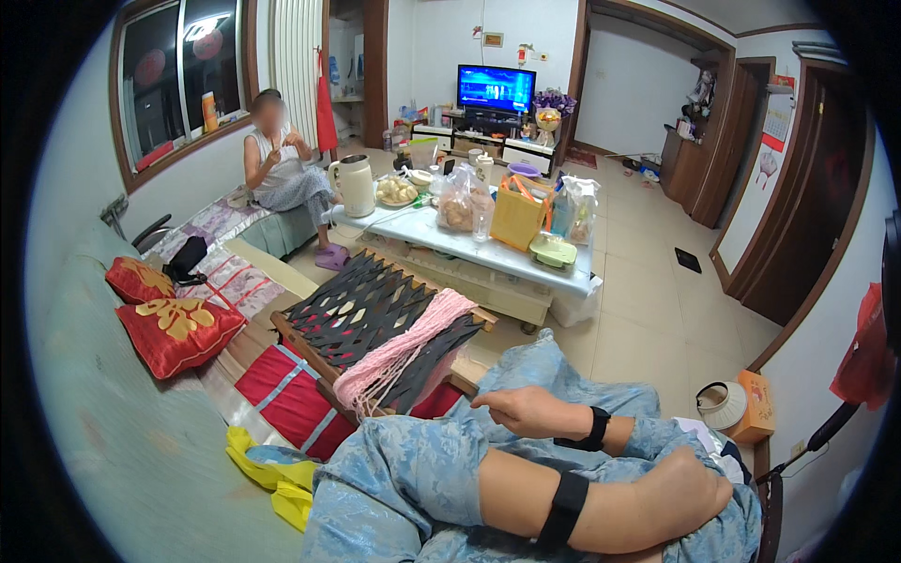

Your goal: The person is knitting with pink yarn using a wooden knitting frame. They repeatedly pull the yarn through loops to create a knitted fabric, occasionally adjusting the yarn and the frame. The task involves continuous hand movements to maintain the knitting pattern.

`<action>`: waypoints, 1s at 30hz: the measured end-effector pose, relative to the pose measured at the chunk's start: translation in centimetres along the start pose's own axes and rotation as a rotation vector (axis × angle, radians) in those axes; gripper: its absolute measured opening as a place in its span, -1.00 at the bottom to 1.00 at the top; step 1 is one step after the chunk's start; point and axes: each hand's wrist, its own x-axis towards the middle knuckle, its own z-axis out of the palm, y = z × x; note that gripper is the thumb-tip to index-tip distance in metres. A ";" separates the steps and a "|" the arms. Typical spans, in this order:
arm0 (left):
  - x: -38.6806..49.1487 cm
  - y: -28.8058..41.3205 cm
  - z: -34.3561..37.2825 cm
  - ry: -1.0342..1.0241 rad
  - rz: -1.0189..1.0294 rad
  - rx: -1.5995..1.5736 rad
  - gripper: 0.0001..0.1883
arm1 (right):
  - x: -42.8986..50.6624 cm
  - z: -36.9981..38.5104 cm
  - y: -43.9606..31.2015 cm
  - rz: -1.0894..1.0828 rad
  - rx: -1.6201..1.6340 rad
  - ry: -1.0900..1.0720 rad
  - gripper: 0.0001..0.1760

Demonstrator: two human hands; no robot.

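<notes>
My right hand (524, 412) reaches leftward over my lap, with one finger extended and the others curled. A dark band circles its wrist. My left hand (686, 482) is bent inward at the right, above the blue patterned clothing (415, 457); its fingers are mostly hidden. Another dark strap wraps that forearm. Whether either hand holds anything is not visible. Beyond the right hand, a wooden frame (299, 345) strung with criss-crossed dark straps (338, 295) rests beside my lap. A skein of pink yarn (401, 348) lies across those straps, its loose strands hanging at the near edge.
A low table (415, 232) carries a cream jug (354, 186), a yellow bag (519, 214) and a green-lidded container (552, 251). Another person (278, 155) sits by the window, both hands raised. Red cushions (176, 334) and a yellow cloth (264, 457) lie on the sofa (112, 394).
</notes>
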 end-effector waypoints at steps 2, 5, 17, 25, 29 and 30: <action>0.3 -0.2 0.7 0.193 0.085 0.111 -0.89 | 0.1 -0.1 -0.1 -0.006 0.002 -0.014 -0.61; 0.7 -0.7 -0.3 0.523 0.232 0.089 -0.85 | 0.2 0.1 -0.2 0.003 0.023 -0.060 -0.68; -3.5 0.4 -5.2 0.337 0.331 -0.490 -0.83 | 2.9 1.3 0.6 -0.059 0.172 -0.060 -0.58; -19.9 -3.2 -10.9 0.185 -0.372 -0.406 -0.80 | 3.8 1.5 0.4 -0.091 0.166 0.159 -0.64; -26.1 -2.5 -12.8 0.433 -0.939 -0.172 -0.82 | 4.9 2.0 -0.2 -0.118 0.408 0.112 -0.65; -27.3 -2.8 -12.5 0.474 -1.105 -0.067 -0.83 | 5.2 2.6 -0.6 -0.070 0.507 0.065 -0.64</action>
